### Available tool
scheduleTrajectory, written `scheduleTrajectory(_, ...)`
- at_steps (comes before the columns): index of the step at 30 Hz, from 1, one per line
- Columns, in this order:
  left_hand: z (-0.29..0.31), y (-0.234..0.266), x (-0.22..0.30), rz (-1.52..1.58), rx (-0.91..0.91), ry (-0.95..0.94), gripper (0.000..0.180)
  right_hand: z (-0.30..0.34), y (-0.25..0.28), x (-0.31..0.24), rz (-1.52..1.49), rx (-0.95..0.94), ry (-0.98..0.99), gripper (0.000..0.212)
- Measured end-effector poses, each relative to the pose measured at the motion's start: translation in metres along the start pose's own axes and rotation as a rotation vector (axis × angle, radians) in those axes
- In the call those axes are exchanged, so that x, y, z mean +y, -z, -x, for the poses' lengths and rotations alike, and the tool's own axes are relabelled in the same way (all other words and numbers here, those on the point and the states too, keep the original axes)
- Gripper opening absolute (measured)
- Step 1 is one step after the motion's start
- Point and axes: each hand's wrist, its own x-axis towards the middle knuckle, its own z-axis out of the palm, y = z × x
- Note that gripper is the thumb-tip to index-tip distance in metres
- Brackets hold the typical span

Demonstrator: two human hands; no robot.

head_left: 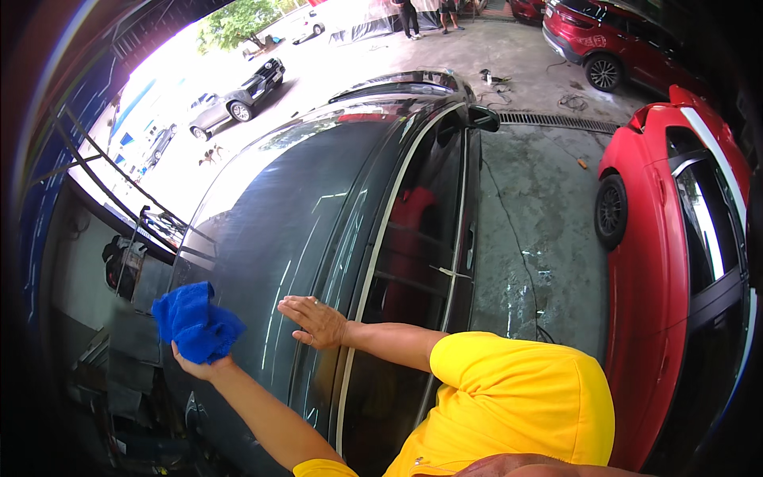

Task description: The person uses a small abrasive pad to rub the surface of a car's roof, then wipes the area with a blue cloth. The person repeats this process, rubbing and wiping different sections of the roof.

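Note:
A bunched blue microfiber cloth [197, 322] is gripped in my left hand [195, 363], out over the far-left side of a dark car's roof [270, 211]. The cloth covers most of those fingers. My right hand [316, 321] is at the near roof edge, above the side windows, palm down with its fingers stretched out and a ring on one of them. Nothing is in it, and I cannot tell whether the palm presses on the paint. Pale streaks of reflected light run along the dark roof. A light trim strip [380, 230] borders the side windows.
A red car [648, 262] stands to the right across a wet concrete floor [540, 238], where a thin dark cable [513, 215] lies. A floor drain [556, 122] crosses farther ahead. Another red car [612, 40] and two people are at the back. Shop equipment [127, 262] crowds the left.

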Motion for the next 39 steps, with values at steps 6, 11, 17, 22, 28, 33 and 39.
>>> scheduleTrajectory(6,-0.058,0.091,-0.067,-0.584,-0.143,-0.278,0.065,-0.004,-0.001,-0.019,-0.046,-0.003,-0.003,0.066)
scheduleTrajectory(11,0.003,0.092,-0.082,-1.622,0.368,-0.508,0.070,-0.004,0.007,-0.005,-0.052,0.045,-0.025,0.065)
scheduleTrajectory(17,0.100,0.119,-0.084,-1.811,-0.036,-0.946,0.052,-0.007,-0.015,-0.016,-0.234,0.038,0.005,0.062)
scheduleTrajectory(22,0.112,0.116,-0.128,-1.779,-0.021,-0.727,0.059,-0.055,0.004,0.013,-0.181,0.095,-0.135,0.051)
scheduleTrajectory(28,0.117,0.113,-0.132,-1.733,-0.006,-0.729,0.068,-0.132,-0.041,-0.016,0.306,-0.748,-0.287,0.074)
scheduleTrajectory(33,0.122,0.124,-0.140,-1.613,0.010,-0.898,0.073,-0.125,-0.088,-0.058,0.081,-1.012,0.464,0.055)
scheduleTrajectory(39,0.122,0.120,-0.136,-1.856,0.077,-0.742,0.080,-0.181,-0.101,0.040,0.222,-0.846,0.120,0.049)
